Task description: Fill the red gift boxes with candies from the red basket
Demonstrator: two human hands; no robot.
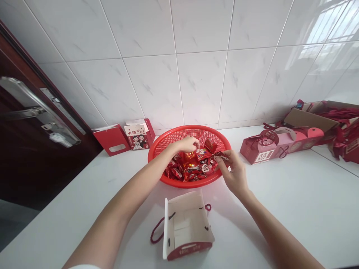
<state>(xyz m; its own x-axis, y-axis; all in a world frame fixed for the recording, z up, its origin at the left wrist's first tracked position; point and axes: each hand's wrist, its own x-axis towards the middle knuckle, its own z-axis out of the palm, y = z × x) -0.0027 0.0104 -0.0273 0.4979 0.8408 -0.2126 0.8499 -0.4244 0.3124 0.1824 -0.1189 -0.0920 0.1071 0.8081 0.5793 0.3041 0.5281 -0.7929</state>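
Note:
A red plastic basket (155, 147) holds several shiny red wrapped candies (193, 164). Over its middle, my left hand (188, 144) is closed, with the fingers curled down at the candies; whether anything is in them is hidden. At the basket's right rim, my right hand (234, 170) pinches a dark red candy packet (221, 155) between thumb and fingers. In front of the basket lies an open gift box (187, 224), its pale inside facing up and showing no contents. Dark red cord handles (157, 232) stick out from its two sides.
Against the tiled wall on the left stand a red box (112, 139) and a box with a printed couple (138, 136). On the right are closed red gift boxes (259, 147) in a row and a cardboard carton (311, 119) with red items. A dark door (28, 157) borders the white counter (294, 201).

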